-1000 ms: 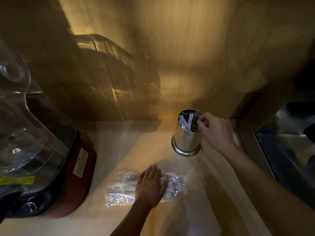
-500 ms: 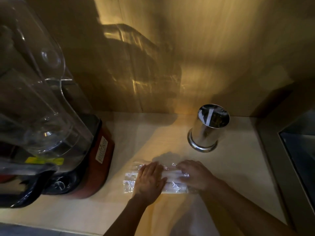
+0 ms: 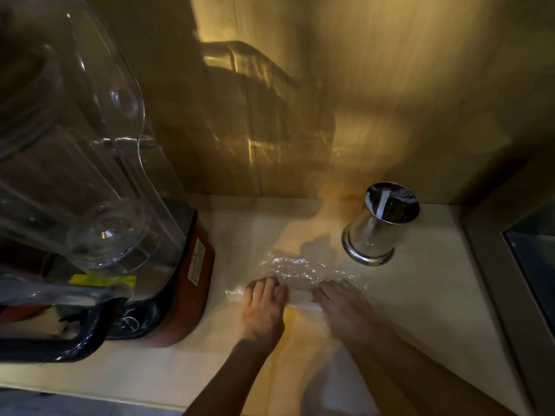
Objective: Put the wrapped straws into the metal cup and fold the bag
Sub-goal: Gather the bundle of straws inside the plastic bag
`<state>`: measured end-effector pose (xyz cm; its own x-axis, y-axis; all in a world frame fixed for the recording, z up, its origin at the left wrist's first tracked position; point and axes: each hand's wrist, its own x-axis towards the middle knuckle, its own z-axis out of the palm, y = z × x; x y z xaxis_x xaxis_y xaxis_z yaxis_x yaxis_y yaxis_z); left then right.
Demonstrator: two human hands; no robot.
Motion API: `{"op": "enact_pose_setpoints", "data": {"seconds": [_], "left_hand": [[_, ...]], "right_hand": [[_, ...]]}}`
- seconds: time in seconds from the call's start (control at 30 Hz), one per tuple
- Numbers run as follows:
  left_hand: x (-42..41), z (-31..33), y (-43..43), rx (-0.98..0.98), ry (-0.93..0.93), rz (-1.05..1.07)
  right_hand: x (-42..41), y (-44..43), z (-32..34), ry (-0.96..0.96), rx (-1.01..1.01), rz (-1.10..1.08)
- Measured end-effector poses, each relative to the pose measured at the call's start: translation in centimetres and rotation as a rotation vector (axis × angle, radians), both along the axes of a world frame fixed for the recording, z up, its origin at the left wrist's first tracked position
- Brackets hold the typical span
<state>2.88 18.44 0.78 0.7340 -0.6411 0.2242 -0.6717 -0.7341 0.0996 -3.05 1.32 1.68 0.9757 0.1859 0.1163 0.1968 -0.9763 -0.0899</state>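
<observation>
A shiny metal cup (image 3: 375, 232) stands on the pale counter (image 3: 420, 289) near the back wall, with white wrapped straws (image 3: 380, 204) leaning inside it. A crinkled clear plastic bag (image 3: 295, 270) lies in front of the cup, its far flap raised off the counter. My left hand (image 3: 264, 307) grips the bag's near left edge. My right hand (image 3: 342, 304) presses on the bag's near right edge, fingers pointing left. A white strip of the bag's contents (image 3: 300, 295) shows between my hands.
A large blender with a clear jar (image 3: 75, 163) and red base (image 3: 198, 265) fills the left side, close to the bag. A steel sink (image 3: 534, 265) is set into the counter at the right. A wooden wall (image 3: 330, 100) rises behind the cup.
My right hand left the cup's rim and came down onto the bag's right end. Both hands now hold the near edge, and the bag's far flap has lifted.
</observation>
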Motion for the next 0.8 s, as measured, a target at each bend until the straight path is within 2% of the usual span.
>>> {"op": "enact_pose_setpoints", "data": {"seconds": [0.07, 0.17, 0.23, 0.33, 0.4, 0.5, 0.57, 0.63, 0.8], "left_hand": [[-0.2, -0.2, 0.7, 0.014, 0.021, 0.008], [-1.2, -1.1, 2.6, 0.156, 0.22, -0.05], [-1.7, -1.1, 3.4, 0.183, 0.322, -0.081], [-1.4, -1.1, 3.5, 0.13, 0.297, -0.128], [-0.8, -0.7, 3.2, 0.131, 0.329, -0.11], [0.4, -0.3, 2.6, 0.131, 0.317, -0.099], [1.2, -0.4, 2.3, 0.214, 0.368, -0.128], [1.4, -0.4, 2.0, 0.257, 0.379, -0.13], [0.6, 0.3, 1.5, 0.14, 0.171, -0.077]], "right_hand": [[-0.7, -0.1, -0.3, -0.02, -0.022, 0.032], [-1.9, -0.6, -0.5, 0.105, -0.05, 0.057], [-2.4, -0.8, -0.3, 0.157, 0.062, 0.026], [-1.6, -0.9, 0.0, 0.125, 0.239, -0.081], [-0.8, -0.7, -0.2, 0.223, 0.263, -0.186], [-0.4, -0.4, -0.9, 0.48, 0.262, -0.291], [-0.4, -0.1, -1.3, 0.521, 0.198, -0.283], [-0.3, 0.2, -1.4, 0.491, 0.174, -0.253], [-0.8, 1.0, -0.2, 0.149, -0.01, -0.117]]}}
